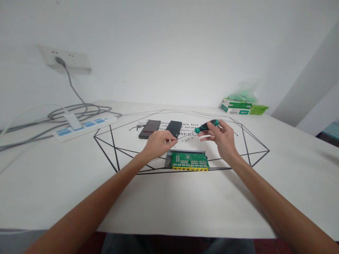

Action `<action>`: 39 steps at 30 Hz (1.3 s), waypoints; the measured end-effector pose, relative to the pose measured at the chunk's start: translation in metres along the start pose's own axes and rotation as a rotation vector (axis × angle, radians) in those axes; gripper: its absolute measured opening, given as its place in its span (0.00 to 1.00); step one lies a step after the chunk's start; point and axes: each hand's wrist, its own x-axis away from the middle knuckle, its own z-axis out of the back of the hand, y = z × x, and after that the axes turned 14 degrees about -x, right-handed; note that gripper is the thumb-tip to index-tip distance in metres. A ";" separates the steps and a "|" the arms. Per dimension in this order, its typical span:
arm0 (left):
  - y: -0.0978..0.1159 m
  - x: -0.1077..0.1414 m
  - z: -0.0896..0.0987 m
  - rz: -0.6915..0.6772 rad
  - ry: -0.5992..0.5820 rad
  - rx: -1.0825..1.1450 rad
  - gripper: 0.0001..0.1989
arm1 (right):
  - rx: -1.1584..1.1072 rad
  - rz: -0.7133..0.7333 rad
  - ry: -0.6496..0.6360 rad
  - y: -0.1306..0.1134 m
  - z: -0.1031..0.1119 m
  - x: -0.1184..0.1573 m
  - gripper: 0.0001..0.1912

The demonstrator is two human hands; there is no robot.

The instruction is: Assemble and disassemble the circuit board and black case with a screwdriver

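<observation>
My right hand (pixel 224 139) is closed around the green and black handle of a screwdriver (pixel 206 126). Its thin shaft points left, tilted slightly down. At the shaft's far end, the fingertips of my left hand (pixel 160 143) pinch the tip; whether a tiny part is also between them is hidden. Below both hands, a green circuit board (pixel 189 159) with a row of yellow ports along its near edge sits in a grey metal tray (pixel 168 160). Several small dark screws (pixel 186 140) lie on the table just behind the board.
Two dark phone-like slabs, one (pixel 149 129) left of the other (pixel 174 127), lie behind my left hand. A white power strip (pixel 86 128) with coiled grey cables (pixel 76 111) is at the left. Green and white boxes (pixel 235 106) and a plastic bag (pixel 245 92) stand at the back right.
</observation>
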 end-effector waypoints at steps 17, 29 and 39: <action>0.000 0.000 0.002 -0.013 -0.015 -0.028 0.12 | -0.006 -0.017 -0.014 -0.001 -0.002 0.001 0.18; -0.004 0.000 0.002 -0.003 -0.107 0.000 0.13 | -0.031 0.017 0.091 -0.004 0.002 -0.004 0.19; 0.015 0.008 -0.003 -0.253 -0.229 0.101 0.21 | 0.412 0.429 0.198 -0.014 0.022 -0.011 0.14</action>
